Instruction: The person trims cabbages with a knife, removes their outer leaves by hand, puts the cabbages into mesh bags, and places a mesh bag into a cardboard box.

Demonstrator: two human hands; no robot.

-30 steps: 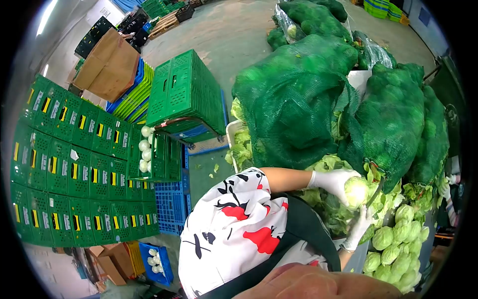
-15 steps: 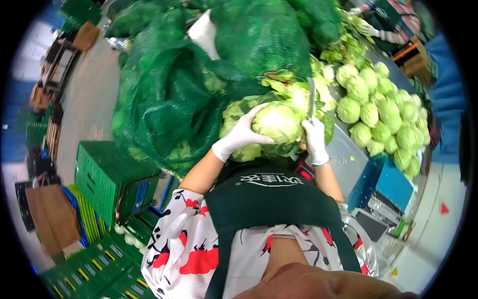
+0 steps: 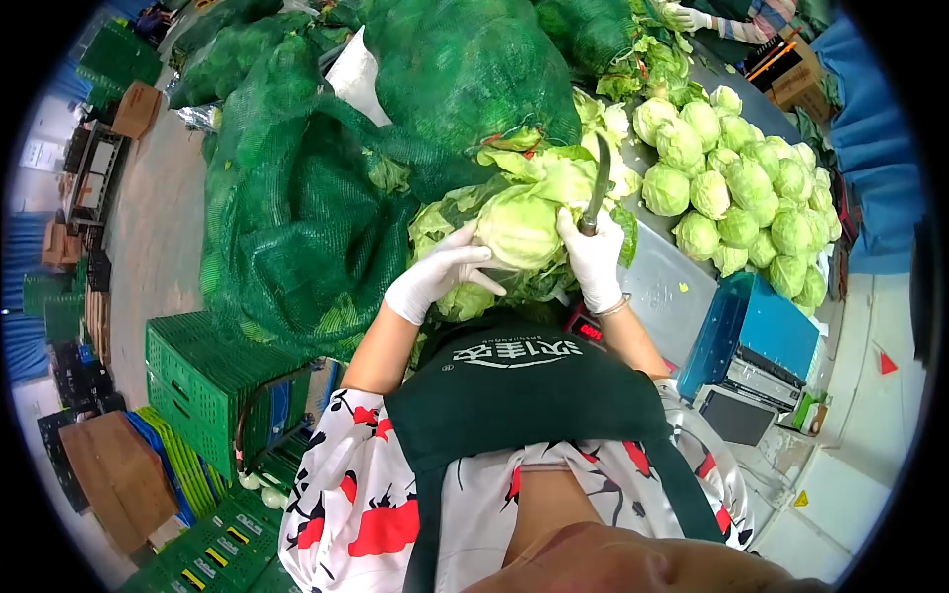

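In front of my apron is a pale green cabbage (image 3: pixel 519 228), with loose outer leaves (image 3: pixel 563 176) around it. My left hand (image 3: pixel 438 276), in a white glove, is at its left side, fingers apart and touching its lower edge. My gloved right hand (image 3: pixel 594 259) is closed on the dark handle of a curved knife (image 3: pixel 599 183), whose blade points up and away; the thumb side rests by the cabbage's right side. A green mesh sack (image 3: pixel 306 222) lies to the left.
Several trimmed cabbages (image 3: pixel 736 188) are piled at the right, beyond a metal surface (image 3: pixel 664 287) and a blue box (image 3: pixel 722 321). Another person's gloved hand (image 3: pixel 687 18) is at the top right. Green crates (image 3: pixel 213 381) stand lower left.
The view has swung right, bringing the cabbage pile nearer the centre. My left hand has dropped from the cabbage's upper left to its lower left, its fingers spread.
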